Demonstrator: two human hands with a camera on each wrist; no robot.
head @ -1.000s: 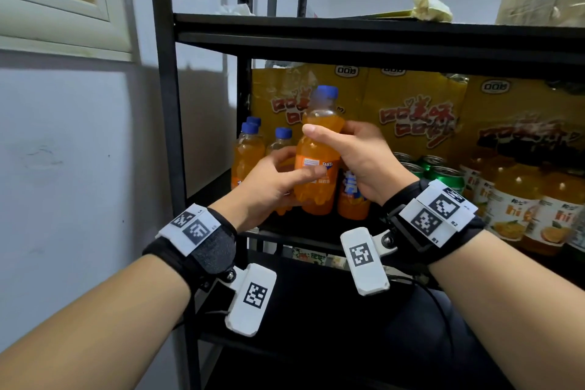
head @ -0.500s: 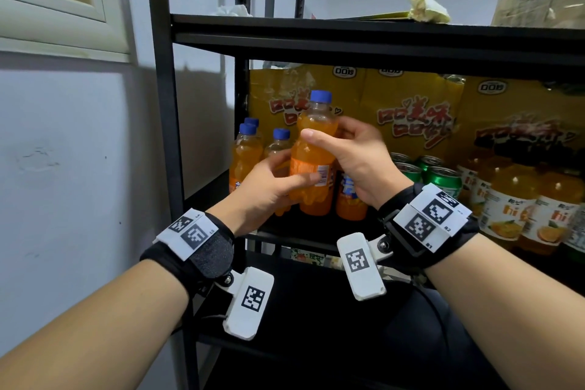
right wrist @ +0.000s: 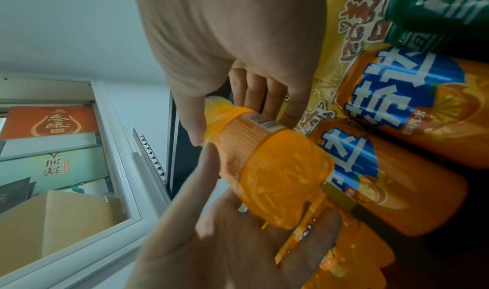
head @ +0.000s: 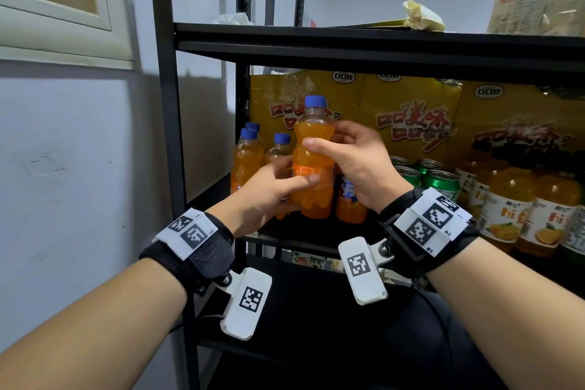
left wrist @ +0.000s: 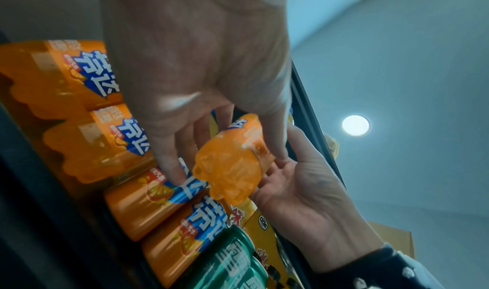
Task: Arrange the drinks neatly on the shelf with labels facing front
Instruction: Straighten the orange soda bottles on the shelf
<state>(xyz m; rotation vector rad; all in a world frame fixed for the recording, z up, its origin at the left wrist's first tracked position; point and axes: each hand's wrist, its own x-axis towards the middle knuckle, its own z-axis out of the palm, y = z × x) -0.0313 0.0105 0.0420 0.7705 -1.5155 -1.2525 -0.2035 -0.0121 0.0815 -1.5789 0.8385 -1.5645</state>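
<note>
- Bottle (head: pixel 313 165) is held in both hands at frame centre of the head view, lifted off the shelf (head: pixel 316 239) in front of the row of same orange bottles (head: pixel 248 158).
- Change over the last second: the label has rotated. A second ago the blue logo patch faced the camera; half a second ago it had swung toward the right edge of the bottle; now only plain orange label band shows.
- Right-wrist view confirms: barcode and fine-print side of the label is toward the person, so the back of the label is facing out.
- Bottle also sits a bit lower and straighter than a second ago; blue cap is upright at centre, just above the thumb.
- Right hand (head: pixel 354 161): fingers curled round the bottle's shoulder from behind, thumb across the front.
- Left hand (head: pixel 269 190): pinching the lower body at the label band, thumb in front, fingers wrapped behind; left-wrist view shows the fingertips (left wrist: pixel 172 168) spread loosely round the base.
- Read: mid-twist, hands turning the bottle about its axis. It has overshot or is going the long way round; needs roughly another half turn before the logo faces front.
- Shelved neighbours in the wrist views already show logos outward.
- Cans (head: pixel 440 182) and juice bottles (head: pixel 506 203) at right of frame untouched.
</note>
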